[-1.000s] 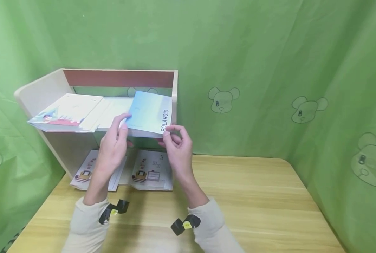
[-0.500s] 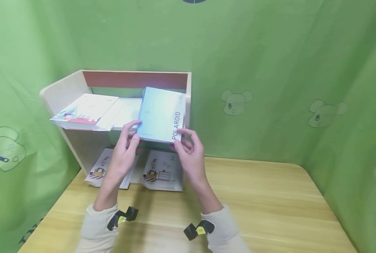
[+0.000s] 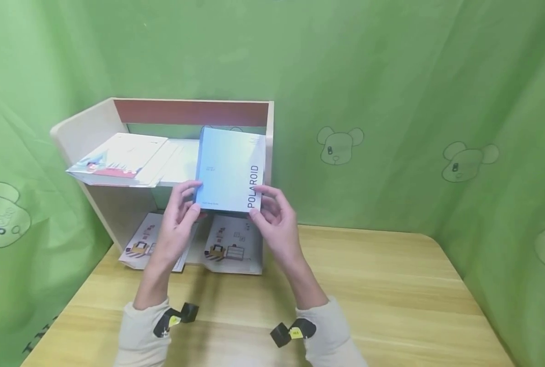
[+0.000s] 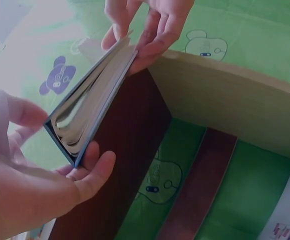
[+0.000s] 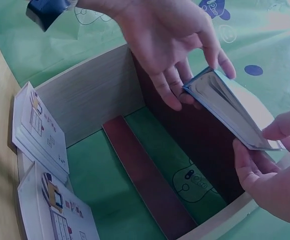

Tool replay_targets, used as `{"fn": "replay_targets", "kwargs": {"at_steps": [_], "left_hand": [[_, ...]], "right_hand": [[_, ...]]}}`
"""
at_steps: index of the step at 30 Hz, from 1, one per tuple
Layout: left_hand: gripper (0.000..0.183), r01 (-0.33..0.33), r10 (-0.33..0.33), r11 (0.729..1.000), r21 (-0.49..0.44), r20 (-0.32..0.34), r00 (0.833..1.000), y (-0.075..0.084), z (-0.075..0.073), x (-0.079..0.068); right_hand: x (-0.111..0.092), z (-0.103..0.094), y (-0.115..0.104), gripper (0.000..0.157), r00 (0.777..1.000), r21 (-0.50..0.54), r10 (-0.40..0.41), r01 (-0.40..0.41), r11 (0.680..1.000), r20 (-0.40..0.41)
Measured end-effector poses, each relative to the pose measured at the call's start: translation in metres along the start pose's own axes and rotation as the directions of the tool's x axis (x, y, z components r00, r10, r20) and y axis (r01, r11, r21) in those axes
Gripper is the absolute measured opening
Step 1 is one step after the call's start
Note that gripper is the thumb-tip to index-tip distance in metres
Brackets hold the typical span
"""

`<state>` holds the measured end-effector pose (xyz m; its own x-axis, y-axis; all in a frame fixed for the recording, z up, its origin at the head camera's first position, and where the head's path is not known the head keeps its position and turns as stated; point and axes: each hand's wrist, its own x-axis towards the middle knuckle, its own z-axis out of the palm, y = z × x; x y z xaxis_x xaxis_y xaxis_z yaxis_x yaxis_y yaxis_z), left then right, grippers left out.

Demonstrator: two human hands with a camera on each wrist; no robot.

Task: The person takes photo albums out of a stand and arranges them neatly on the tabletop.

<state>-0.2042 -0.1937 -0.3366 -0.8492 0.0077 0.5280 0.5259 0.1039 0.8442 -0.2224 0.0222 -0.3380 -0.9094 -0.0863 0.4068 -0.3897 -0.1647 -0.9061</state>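
Note:
A light blue and white book marked POLAROID is held up in front of the small shelf's upper level, tilted, its cover facing the head camera. My left hand pinches its left side near the lower corner, thumb in front and fingers behind. On the lower right corner, my right hand grips with thumb and fingers. From below, the left wrist view shows the page edges of the book between both hands, the pages slightly fanned. The right wrist view also shows the book spanning from hand to hand.
The two-level shelf stands on a wooden table. A stack of books lies on its upper left. Below are a left book stack and a right book stack with vehicle pictures. A green curtain hangs behind.
Both hands have drawn the book toward me, away from the upper shelf, and its cover has turned more upright. The head view has shifted, then settled.

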Motion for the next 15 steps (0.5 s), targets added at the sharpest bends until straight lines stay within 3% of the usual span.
{"fn": "replay_targets", "kwargs": {"at_steps": [8,15], "left_hand": [[0.054,-0.087,0.089,0.995,-0.055,0.023,0.996,-0.012,-0.001,-0.005],[0.048,-0.126,0.125,0.99,-0.062,-0.016,0.992,-0.017,-0.003,-0.011]], "right_hand": [[-0.004,-0.008,0.004,0.049,0.999,0.001,0.005,-0.005,1.0,0.044],[-0.006,-0.009,0.006,0.055,0.994,0.018,-0.006,0.004,1.0,0.108]]}}
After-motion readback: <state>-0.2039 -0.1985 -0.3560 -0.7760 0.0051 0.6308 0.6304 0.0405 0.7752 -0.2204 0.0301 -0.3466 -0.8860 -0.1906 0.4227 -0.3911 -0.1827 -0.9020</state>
